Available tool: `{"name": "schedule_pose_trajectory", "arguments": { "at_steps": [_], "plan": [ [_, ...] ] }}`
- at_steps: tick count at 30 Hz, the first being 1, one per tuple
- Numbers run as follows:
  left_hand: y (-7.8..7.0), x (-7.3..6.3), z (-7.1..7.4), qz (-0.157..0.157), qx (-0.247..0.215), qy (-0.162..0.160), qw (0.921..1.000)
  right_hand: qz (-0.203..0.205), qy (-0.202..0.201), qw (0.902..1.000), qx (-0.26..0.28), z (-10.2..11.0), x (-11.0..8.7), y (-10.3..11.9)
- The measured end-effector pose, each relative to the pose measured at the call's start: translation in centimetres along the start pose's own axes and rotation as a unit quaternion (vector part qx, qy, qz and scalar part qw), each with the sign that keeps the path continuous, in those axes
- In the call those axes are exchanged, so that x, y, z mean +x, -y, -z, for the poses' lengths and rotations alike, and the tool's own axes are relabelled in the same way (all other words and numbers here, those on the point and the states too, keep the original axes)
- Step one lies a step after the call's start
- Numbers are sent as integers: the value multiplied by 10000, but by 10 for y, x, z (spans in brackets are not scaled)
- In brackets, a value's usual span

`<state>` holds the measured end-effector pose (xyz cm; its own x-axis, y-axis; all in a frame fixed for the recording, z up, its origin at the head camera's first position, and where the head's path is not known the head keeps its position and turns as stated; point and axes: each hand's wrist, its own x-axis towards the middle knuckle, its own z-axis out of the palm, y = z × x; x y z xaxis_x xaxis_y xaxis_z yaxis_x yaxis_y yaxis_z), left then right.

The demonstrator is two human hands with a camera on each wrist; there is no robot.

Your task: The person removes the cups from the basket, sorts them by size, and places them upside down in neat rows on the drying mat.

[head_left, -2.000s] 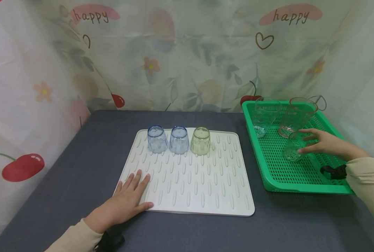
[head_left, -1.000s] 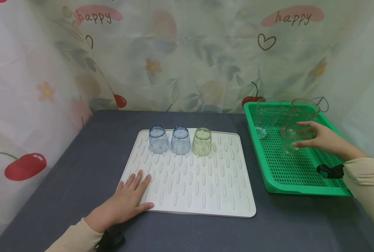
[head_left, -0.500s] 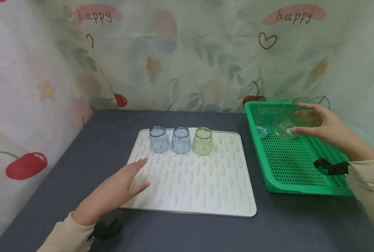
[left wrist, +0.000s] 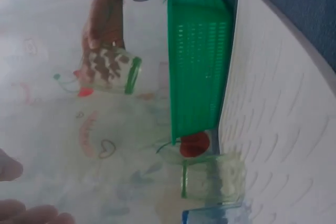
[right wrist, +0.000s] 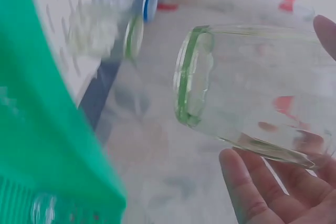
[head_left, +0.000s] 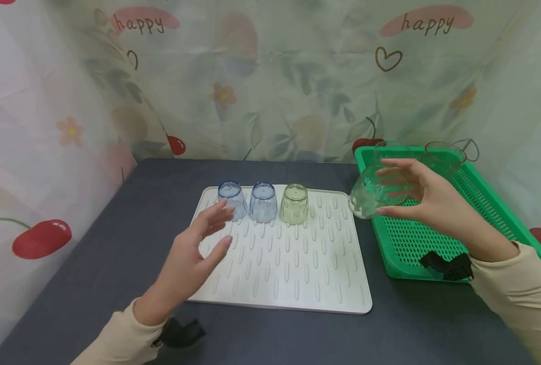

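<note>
My right hand (head_left: pixel 434 203) grips a clear, faintly green drinking glass (head_left: pixel 366 195) by its sides, raised above the basket's left rim. The glass is tilted, its thick base towards the left; in the right wrist view the thick green base (right wrist: pixel 191 74) stands out. My left hand (head_left: pixel 188 253) hovers over the left part of the white drying mat (head_left: pixel 293 274), thumb and fingers apart, holding nothing. Upside down in a row along the mat's back edge stand two blue glasses (head_left: pixel 263 203) and one green glass (head_left: pixel 294 204).
At the right is a green plastic basket (head_left: pixel 391 266). A clear glass (head_left: pixel 391 148) and a red-rimmed glass mug (head_left: pixel 448 157) stand at its back, partly hidden by my right hand. A patterned curtain (head_left: pixel 270 101) encloses the dark table (head_left: pixel 115 228) behind and at the sides.
The right hand has lifted the glass from the basket and carried it left, tilting it. My left hand has come up off the mat, where it rested flat.
</note>
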<state>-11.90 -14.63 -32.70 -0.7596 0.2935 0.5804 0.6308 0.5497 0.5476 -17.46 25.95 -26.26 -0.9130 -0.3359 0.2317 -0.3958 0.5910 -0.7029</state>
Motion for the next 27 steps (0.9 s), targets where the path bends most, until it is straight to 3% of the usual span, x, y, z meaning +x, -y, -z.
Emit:
{"name": "schedule_pose_trajectory", "arguments": {
  "at_steps": [4, 12, 16, 23, 27],
  "plan": [
    [-5, 0, -17, -207, -428, -6, 9989, 511, 206, 9984, 141, -24, -2, 11],
    [-17, 0, -39, -168, -923, 494, 9944, 729, 759, 9943, 190, -70, -7, 23],
    [-23, 0, -47, -89, -1122, 756, 9908, 908, 953, 9913, 83, -88, -11, 26],
    [-29, -3, -61, 329, -1394, 1284, 9813, 1087, 1225, 9863, 212, -110, -16, 25],
    [-29, -5, -67, 323, -1486, 1383, 9786, 1012, 1405, 9845, 279, -117, -18, 25]
  ]
}}
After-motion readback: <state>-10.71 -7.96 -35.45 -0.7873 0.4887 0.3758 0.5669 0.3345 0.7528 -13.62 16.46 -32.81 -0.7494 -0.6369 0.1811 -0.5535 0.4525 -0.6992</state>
